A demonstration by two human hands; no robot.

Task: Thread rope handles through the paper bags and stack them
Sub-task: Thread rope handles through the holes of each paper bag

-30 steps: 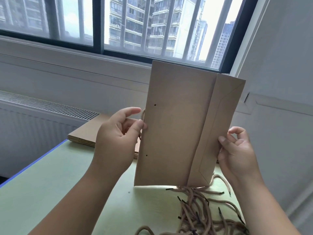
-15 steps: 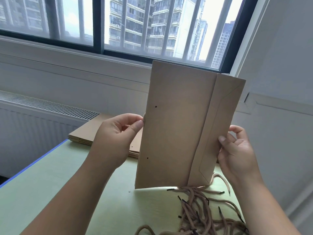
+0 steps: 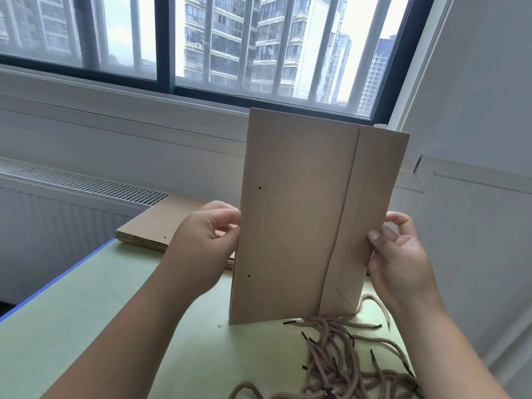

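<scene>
At the left edge of the paper bag (image 3: 296, 220), the fingers (image 3: 229, 215) of my left hand (image 3: 207, 240) are curled in and pinch the paper between the two punched holes, the upper hole (image 3: 260, 188) and the lower hole (image 3: 249, 275). Whether a rope end is caught behind them I cannot tell; the panel hides that side. Across from it, my right hand (image 3: 400, 263) grips the opposite edge, thumb laid on the folded bottom flap and the other fingers curled round the back, so both hands are closed on the same bag.

I judge the hold has one purpose: the bag is held flat and on end, holed side toward the working hand, so that the holes face me and can be found by the rope tip. Its lower edge sits at the bench (image 3: 100, 312), apparently resting there, which takes the weight and frees the left fingers for fine work.

Just below and to the right, the loose rope handles (image 3: 339, 355) lie in a tangle on the bench, close to the right hand for the next pick. Farther back on the left, a stack of flat bags (image 3: 155, 226) lies near the bench's far edge, apart from the one in hand; I cannot tell whether these are finished or waiting. Beyond stand a radiator (image 3: 57, 203) and the window (image 3: 230, 38).
</scene>
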